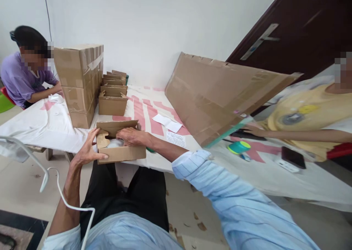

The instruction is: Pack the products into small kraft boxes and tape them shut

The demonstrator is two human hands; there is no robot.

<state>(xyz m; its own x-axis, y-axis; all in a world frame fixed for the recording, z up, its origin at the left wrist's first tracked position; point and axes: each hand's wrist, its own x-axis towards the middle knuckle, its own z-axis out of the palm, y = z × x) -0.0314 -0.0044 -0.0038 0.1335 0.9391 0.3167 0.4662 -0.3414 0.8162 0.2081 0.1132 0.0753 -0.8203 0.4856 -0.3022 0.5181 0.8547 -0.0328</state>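
A small open cardboard box [123,155] sits at the near edge of the cloth-covered table, its back flap raised. Gripping the box's left end is my left hand [88,147], thumb on the front wall and fingers at the back corner. My right hand [132,136] reaches into the box from the right, its fingertips hidden inside. Beside those fingers a whitish item [114,143] shows in the box; its kind cannot be made out.
Several open cardboard boxes [112,106] stand in a row behind, beside stacked taped cartons [74,68]. A folded white paper [167,123] and a sticker sheet [176,139] lie to the right. A large cardboard panel [220,95] leans there. Two people sit at either side.
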